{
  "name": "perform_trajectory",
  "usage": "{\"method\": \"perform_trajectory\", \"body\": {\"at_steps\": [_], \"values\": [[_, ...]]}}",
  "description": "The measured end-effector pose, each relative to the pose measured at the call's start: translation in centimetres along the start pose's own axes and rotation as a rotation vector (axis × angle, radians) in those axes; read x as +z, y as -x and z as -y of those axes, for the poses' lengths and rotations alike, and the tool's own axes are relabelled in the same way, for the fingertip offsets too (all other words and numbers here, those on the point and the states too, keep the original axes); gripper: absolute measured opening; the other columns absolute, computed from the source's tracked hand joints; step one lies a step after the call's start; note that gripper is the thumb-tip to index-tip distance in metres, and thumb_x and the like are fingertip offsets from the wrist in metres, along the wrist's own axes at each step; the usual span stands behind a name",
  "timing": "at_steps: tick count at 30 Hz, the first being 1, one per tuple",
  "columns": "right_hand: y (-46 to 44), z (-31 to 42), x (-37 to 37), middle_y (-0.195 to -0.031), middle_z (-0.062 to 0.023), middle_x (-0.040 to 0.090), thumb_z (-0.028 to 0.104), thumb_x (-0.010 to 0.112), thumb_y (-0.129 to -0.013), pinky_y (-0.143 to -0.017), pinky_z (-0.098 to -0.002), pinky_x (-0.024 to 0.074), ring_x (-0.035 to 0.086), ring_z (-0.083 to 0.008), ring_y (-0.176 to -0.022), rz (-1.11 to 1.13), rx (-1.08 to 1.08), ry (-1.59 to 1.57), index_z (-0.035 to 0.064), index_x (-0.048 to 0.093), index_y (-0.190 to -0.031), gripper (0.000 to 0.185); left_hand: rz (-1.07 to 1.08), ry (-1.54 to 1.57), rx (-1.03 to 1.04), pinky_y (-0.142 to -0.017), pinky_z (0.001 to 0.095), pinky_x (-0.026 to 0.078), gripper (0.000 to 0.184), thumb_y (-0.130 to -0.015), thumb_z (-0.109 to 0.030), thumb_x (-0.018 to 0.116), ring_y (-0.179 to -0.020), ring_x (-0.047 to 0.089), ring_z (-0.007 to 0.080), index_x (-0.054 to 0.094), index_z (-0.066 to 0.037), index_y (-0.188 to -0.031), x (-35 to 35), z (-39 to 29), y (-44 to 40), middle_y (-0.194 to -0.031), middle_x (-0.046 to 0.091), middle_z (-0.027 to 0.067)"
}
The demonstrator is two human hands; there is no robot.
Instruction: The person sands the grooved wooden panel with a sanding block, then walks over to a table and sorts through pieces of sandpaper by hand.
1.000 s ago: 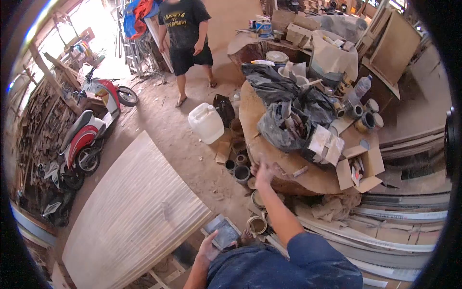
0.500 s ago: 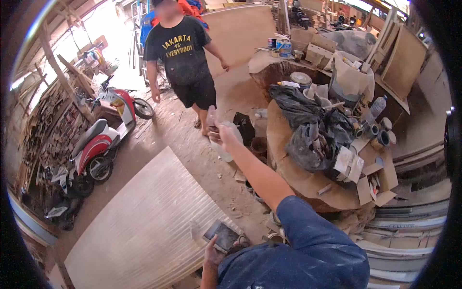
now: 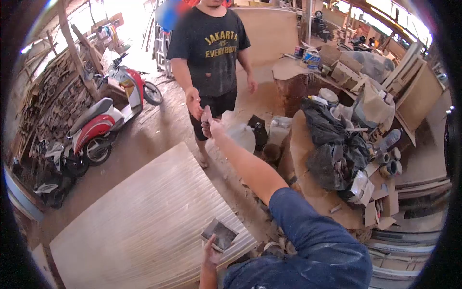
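Stretched far forward, my right hand (image 3: 214, 128) is closed around a small pale pinkish piece (image 3: 206, 113) that sticks up from the fingers; its kind is unclear. A co-worker's hand (image 3: 193, 102) reaches toward it from just beyond, very near the piece; whether they touch I cannot tell. Low and close to my body, my left hand (image 3: 210, 251) grips a dark flat rectangular block (image 3: 220, 235) with a lighter edge. That block is over the near right edge of a pale ribbed panel (image 3: 144, 207).
The co-worker in a dark T-shirt (image 3: 211, 58) stands ahead. At right, a slab table (image 3: 301, 144) bears black plastic bags (image 3: 332, 144), cans and a cardboard box (image 3: 382, 207). A red-and-white scooter (image 3: 96, 130) and stacked wood (image 3: 53, 91) are at left.
The co-worker has come closer and raised a hand toward my right hand. My right arm stays stretched out with the pinkish piece. The block in my left hand has turned slightly.
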State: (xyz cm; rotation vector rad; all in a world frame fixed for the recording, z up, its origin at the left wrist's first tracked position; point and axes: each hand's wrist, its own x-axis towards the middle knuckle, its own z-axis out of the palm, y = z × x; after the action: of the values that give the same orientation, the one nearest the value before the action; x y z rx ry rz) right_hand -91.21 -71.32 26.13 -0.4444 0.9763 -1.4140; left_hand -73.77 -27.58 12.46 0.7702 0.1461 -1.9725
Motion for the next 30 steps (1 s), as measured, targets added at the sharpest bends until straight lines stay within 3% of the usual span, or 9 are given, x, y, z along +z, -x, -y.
{"method": "perform_trajectory", "body": {"at_steps": [6, 8, 10, 13, 14, 15, 20, 24, 30], "values": [[2.1, -0.9, -1.3, -0.072, 0.0001, 0.059, 0.049, 0.066, -0.090, -0.047, -0.0260, 0.0475, 0.054, -0.0087, -0.052, 0.064, -0.112, 0.018, 0.0061, 0.061, -0.088, 0.044, -0.009, -0.127, 0.028, -0.099, 0.0659, 0.043, 0.056, -0.088, -0.023, 0.068, -0.121, 0.053, 0.0366, 0.044, -0.007, -0.137, 0.4, 0.1, 1.7, -0.136, 0.053, 0.0123], [6.5, -0.1, -2.8, -0.084, -0.0062, 0.065, 0.029, 0.062, -0.096, -0.049, -0.0238, 0.0462, 0.057, -0.0109, -0.056, 0.028, -0.124, -0.009, 0.0086, 0.057, -0.111, 0.026, -0.036, -0.186, -0.033, -0.100, 0.0653, 0.043, 0.057, -0.088, -0.025, 0.068, -0.122, 0.053, 0.0359, 0.044, -0.006, -0.137, 0.7, 0.7, 2.8, -0.136, 0.053, 0.0123], [10.4, -2.5, -7.1, -0.083, -0.0049, 0.064, 0.030, 0.062, -0.096, -0.053, -0.0248, 0.0470, 0.058, -0.0114, -0.059, 0.046, -0.116, -0.079, 0.0072, 0.058, -0.108, 0.026, -0.021, -0.210, -0.018, -0.100, 0.0652, 0.042, 0.056, -0.090, -0.028, 0.065, -0.122, 0.053, 0.0354, 0.044, -0.006, -0.137, 1.1, 1.5, 3.6, -0.136, 0.053, 0.0140], [20.7, -6.6, -18.0, -0.078, -0.0026, 0.061, 0.033, 0.063, -0.095, -0.055, -0.0245, 0.0449, 0.056, -0.0099, -0.061, -0.154, -0.129, 0.178, 0.0059, 0.063, -0.097, 0.027, -0.066, -0.268, -0.134, -0.101, 0.0665, 0.040, 0.055, -0.092, -0.029, 0.062, -0.122, 0.054, 0.0356, 0.044, -0.003, -0.136, 0.7, 3.2, 4.1, -0.134, 0.054, 0.0162], [26.4, -6.3, -21.1, -0.070, -0.0005, 0.056, 0.039, 0.066, -0.091, -0.053, -0.0241, 0.0395, 0.052, -0.0082, -0.060, -0.409, 0.072, 0.348, 0.0059, 0.064, -0.085, 0.034, -0.078, -0.277, -0.152, -0.102, 0.0672, 0.039, 0.054, -0.093, -0.030, 0.060, -0.122, 0.054, 0.0357, 0.044, -0.001, -0.136, 0.5, 3.9, 4.4, -0.133, 0.055, 0.0173], [30.8, -8.2, -25.0, -0.065, -0.0002, 0.054, 0.043, 0.069, -0.088, -0.050, -0.0267, 0.0374, 0.051, -0.0090, -0.058, -0.552, 0.127, 0.148, 0.0069, 0.064, -0.080, 0.037, -0.106, -0.293, -0.217, -0.102, 0.0689, 0.038, 0.049, -0.094, -0.030, 0.059, -0.119, 0.056, 0.0351, 0.047, -0.001, -0.132, 1.6, 4.6, 5.1, -0.128, 0.059, 0.0172], [51.3, -39.8, -61.1, -0.072, -0.0123, 0.065, 0.028, 0.068, -0.080, -0.060, -0.0431, 0.0493, 0.062, -0.0328, -0.063, -0.581, 0.479, -0.073, 0.0092, 0.069, -0.078, 0.019, -0.136, -0.267, -0.470, -0.102, 0.0707, 0.036, 0.040, -0.095, -0.026, 0.058, -0.116, 0.059, 0.0349, 0.053, -0.001, -0.126, 1.2, 10.4, 5.3, -0.117, 0.065, 0.0177], [59.0, -35.2, -59.7, -0.074, -0.0082, 0.065, 0.022, 0.064, -0.085, -0.055, -0.0347, 0.0473, 0.060, -0.0224, -0.061, -0.858, 0.779, 0.565, 0.0070, 0.067, -0.086, 0.016, -0.134, -0.366, -0.617, -0.102, 0.0677, 0.039, 0.041, -0.096, -0.022, 0.058, -0.118, 0.058, 0.0335, 0.050, 0.000, -0.130, -0.2, 15.7, 5.1, -0.125, 0.060, 0.0160], [51.7, -42.5, -59.9, -0.079, -0.0073, 0.066, 0.015, 0.066, -0.086, -0.056, -0.0292, 0.0498, 0.061, -0.0143, -0.061, -0.731, 0.555, 0.383, 0.0020, 0.064, -0.096, 0.017, -0.334, -0.466, -0.760, -0.100, 0.0404, 0.047, 0.046, -0.096, -0.023, 0.059, -0.113, 0.060, 0.0259, 0.046, 0.000, -0.134, -9.1, 20.1, 2.7, -0.125, 0.059, 0.0119]]}}
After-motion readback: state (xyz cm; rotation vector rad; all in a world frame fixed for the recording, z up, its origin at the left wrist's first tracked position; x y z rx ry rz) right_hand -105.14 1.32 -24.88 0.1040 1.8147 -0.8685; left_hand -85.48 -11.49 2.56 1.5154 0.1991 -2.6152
